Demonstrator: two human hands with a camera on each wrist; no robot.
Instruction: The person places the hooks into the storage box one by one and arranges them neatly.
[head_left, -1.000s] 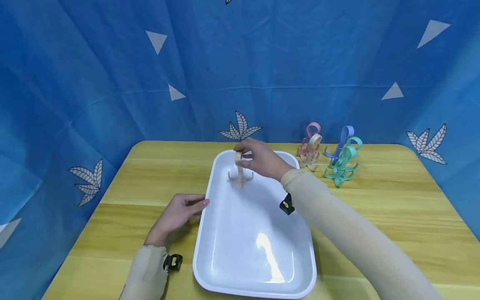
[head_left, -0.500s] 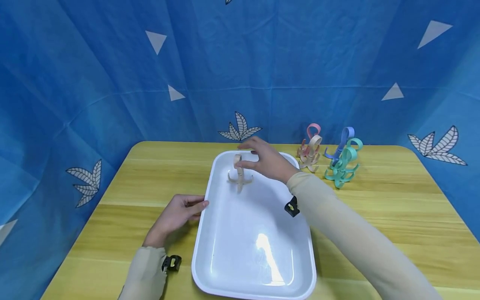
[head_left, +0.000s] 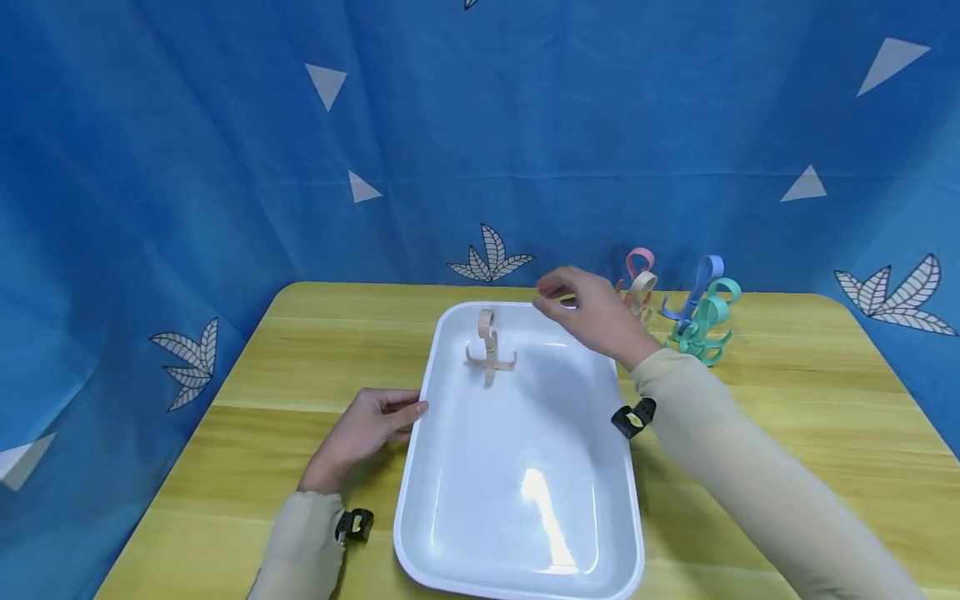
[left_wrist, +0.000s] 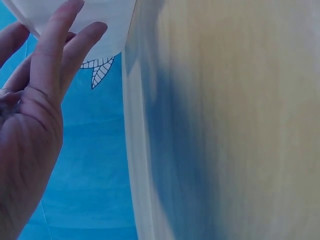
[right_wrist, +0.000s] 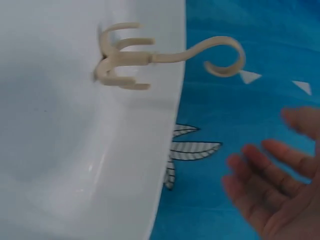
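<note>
A beige claw hook [head_left: 489, 354], with a curled loop on top and several upturned prongs, stands upright near the far-left end of the white tray [head_left: 517, 467]. My right hand [head_left: 588, 312] is in the air over the tray's far-right corner, holding nothing. In the right wrist view, its fingers [right_wrist: 280, 165] are spread loosely, apart from the hook. My left hand [head_left: 371, 425] holds the tray's left rim, thumb at the top edge. The left wrist view shows its fingers against the tray's outer side [left_wrist: 107, 22].
More claw hooks stand beyond the tray's right side: a pink one [head_left: 640, 258] partly behind a beige one [head_left: 642, 287], a blue one [head_left: 701, 287] and green ones [head_left: 705, 329]. A blue patterned cloth [head_left: 480, 125] hangs behind the wooden table [head_left: 322, 333].
My right hand has let go of the beige claw hook, leaving it standing in the tray, and has moved right toward the other hooks. The left hand stays at the rim.
</note>
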